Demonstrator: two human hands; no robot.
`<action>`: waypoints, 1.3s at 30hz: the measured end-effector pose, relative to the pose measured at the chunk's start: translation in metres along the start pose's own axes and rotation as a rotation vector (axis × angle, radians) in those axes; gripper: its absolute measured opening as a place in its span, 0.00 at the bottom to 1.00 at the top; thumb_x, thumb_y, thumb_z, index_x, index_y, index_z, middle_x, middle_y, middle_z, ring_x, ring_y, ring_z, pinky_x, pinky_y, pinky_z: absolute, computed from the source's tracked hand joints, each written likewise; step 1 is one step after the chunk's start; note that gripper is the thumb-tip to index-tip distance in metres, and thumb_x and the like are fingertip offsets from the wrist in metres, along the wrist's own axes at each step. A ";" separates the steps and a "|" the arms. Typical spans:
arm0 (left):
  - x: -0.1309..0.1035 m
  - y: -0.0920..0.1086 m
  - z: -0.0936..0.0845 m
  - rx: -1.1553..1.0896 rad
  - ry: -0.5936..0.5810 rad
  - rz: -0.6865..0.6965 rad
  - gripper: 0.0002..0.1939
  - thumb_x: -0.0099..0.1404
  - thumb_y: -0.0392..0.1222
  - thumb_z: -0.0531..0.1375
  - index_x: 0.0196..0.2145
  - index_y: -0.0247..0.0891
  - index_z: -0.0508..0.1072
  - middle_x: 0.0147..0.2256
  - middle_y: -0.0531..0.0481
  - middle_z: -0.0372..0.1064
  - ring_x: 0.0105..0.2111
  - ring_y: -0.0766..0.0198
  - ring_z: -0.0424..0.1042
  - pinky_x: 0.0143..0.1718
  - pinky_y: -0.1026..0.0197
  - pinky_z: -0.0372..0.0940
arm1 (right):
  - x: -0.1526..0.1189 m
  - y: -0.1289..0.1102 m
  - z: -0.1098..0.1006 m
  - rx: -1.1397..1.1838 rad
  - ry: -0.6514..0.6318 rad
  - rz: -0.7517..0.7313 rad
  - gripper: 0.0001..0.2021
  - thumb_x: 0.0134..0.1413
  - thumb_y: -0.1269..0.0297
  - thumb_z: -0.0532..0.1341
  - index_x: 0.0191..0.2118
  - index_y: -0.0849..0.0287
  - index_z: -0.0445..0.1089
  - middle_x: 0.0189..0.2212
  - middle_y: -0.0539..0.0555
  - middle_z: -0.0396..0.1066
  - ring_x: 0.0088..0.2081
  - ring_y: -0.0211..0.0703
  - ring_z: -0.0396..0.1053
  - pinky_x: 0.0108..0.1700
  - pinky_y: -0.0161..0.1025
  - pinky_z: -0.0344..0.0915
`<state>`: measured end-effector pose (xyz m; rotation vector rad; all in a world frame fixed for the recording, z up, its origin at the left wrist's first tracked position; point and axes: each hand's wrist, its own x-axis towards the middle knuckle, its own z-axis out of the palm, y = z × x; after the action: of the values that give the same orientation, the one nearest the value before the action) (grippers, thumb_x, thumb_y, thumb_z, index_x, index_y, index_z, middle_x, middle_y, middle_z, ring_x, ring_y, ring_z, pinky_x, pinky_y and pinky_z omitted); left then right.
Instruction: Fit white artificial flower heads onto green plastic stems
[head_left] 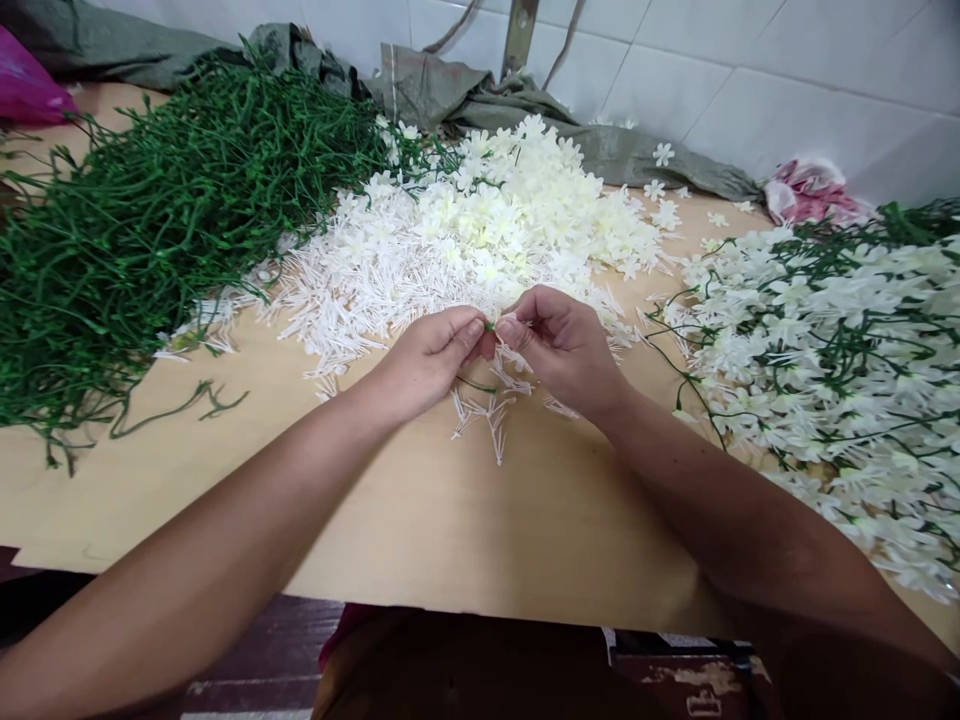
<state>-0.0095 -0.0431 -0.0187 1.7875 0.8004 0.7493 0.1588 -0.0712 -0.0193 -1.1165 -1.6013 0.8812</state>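
Observation:
My left hand (439, 355) is closed in a pinch on a thin green stem (489, 326), whose tip shows between my two hands. Close against it, my right hand (559, 345) pinches with thumb and forefinger at that tip; what lies between those fingers is too small to make out. Both hands are just in front of a pile of white stamen-like pieces (360, 285), with a few more pieces (491, 420) scattered below them. White flower heads (502, 215) are heaped behind the hands.
A large heap of green stems (172, 200) covers the left of the table (450, 520). Assembled white flowers on stems (840, 350) lie at the right. Grey-green cloth (630, 155) runs along the tiled wall, with a pink-and-white bag (814, 190) near it.

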 end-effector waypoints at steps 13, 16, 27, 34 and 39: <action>0.003 -0.006 0.007 -0.049 -0.015 -0.079 0.19 0.65 0.48 0.50 0.19 0.38 0.58 0.19 0.56 0.50 0.21 0.71 0.49 0.25 0.63 0.46 | -0.003 0.012 0.006 0.062 0.020 0.068 0.18 0.46 0.54 0.67 0.22 0.58 0.58 0.18 0.43 0.55 0.22 0.30 0.52 0.24 0.33 0.51; 0.004 -0.010 0.009 -0.039 -0.028 -0.082 0.18 0.64 0.48 0.50 0.19 0.38 0.58 0.19 0.56 0.52 0.21 0.70 0.51 0.25 0.63 0.47 | -0.004 0.014 0.007 0.099 0.022 0.080 0.19 0.45 0.54 0.68 0.22 0.58 0.58 0.17 0.43 0.56 0.20 0.28 0.49 0.22 0.33 0.48; 0.002 -0.009 0.010 -0.125 -0.059 -0.119 0.16 0.63 0.43 0.51 0.19 0.38 0.57 0.17 0.58 0.49 0.18 0.72 0.46 0.22 0.64 0.45 | 0.001 0.020 0.003 0.264 -0.135 0.212 0.23 0.37 0.49 0.70 0.22 0.57 0.56 0.16 0.41 0.55 0.17 0.26 0.49 0.18 0.30 0.46; 0.000 -0.011 0.009 -0.086 -0.108 -0.137 0.16 0.64 0.42 0.50 0.19 0.38 0.57 0.16 0.59 0.48 0.18 0.72 0.47 0.21 0.65 0.44 | 0.006 0.014 -0.005 0.206 -0.291 0.266 0.22 0.38 0.52 0.71 0.21 0.58 0.58 0.12 0.42 0.57 0.16 0.26 0.49 0.17 0.29 0.44; 0.001 -0.010 0.009 -0.031 -0.117 -0.159 0.16 0.64 0.39 0.51 0.18 0.38 0.57 0.15 0.59 0.47 0.18 0.72 0.47 0.23 0.64 0.46 | 0.006 0.013 -0.006 0.159 -0.286 0.291 0.21 0.39 0.52 0.71 0.21 0.59 0.60 0.12 0.43 0.57 0.16 0.27 0.51 0.16 0.30 0.45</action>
<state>-0.0035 -0.0443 -0.0312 1.7009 0.8366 0.5448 0.1668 -0.0609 -0.0279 -1.1669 -1.5838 1.3887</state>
